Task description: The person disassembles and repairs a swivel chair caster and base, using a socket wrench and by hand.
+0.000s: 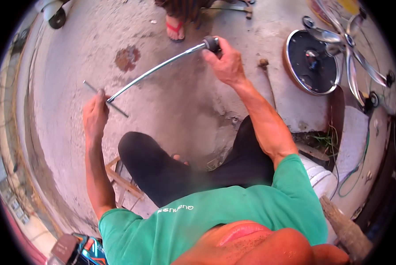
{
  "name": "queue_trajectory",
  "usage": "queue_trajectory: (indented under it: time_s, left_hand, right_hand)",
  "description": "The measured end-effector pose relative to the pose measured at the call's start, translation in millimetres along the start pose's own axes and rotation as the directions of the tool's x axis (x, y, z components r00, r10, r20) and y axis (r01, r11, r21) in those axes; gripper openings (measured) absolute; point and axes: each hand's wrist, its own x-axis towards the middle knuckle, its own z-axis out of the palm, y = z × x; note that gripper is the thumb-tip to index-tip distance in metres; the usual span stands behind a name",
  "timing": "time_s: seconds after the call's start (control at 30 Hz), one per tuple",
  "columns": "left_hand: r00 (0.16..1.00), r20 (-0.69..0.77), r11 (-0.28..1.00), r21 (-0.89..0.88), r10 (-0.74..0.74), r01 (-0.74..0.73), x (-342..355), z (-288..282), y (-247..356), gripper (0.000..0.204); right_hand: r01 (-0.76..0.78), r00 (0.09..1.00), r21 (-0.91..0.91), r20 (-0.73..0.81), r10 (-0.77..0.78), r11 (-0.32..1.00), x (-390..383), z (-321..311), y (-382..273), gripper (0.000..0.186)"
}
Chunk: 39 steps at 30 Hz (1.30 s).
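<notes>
My left hand (96, 114) grips the lower left end of a long shiny metal rod (156, 68), where a thin crossbar (120, 110) meets it. The bar crosses the rod at an angle, its two tips sticking out past my fingers. My right hand (224, 64) is closed round the rod's upper right end, on a dark, round, wheel-like fitting (210, 43). The rod is held slanting across in front of me, above the concrete floor (70, 115) and beyond my knees.
Another person's sandaled foot (173, 28) is ahead, near a hammer (248, 12). At right lie a round black seat base (311, 62), a chrome five-legged wheeled base (350, 39), a rusty tool (268, 84) and a white bucket (317, 176). A white caster (52, 11) sits upper left.
</notes>
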Motion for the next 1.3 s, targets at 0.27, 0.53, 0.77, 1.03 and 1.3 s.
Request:
queue_trajectory:
  time_s: [0.27,0.53,0.77,1.03,1.3]
  left_hand:
    - [0.969,0.147,0.824,-0.51,-0.198,0.246,0,15,-10,0.048]
    - [0.964,0.093,0.701,-0.669,-0.248,0.245,7,35,-17,0.037]
    - [0.979,-0.054,0.772,-0.606,0.198,-0.19,-3,23,-9,0.046]
    - [0.786,-0.088,0.742,0.409,0.612,-0.532,-9,3,-8,0.035]
    - [0.993,0.036,0.845,-0.521,-0.115,0.117,-4,10,0,0.042]
  right_hand:
    - [0.041,0.999,-0.057,0.008,-0.04,0.998,1,4,7,0.04]
    - [-0.017,0.997,0.058,0.07,0.013,0.998,3,10,12,0.04]
    - [-0.147,0.987,0.096,0.082,0.139,0.984,8,16,27,0.041]
    - [-0.167,0.983,0.088,0.094,0.159,0.982,7,13,28,0.043]
    - [-0.046,0.999,0.05,-0.001,0.046,0.998,0,9,17,0.043]
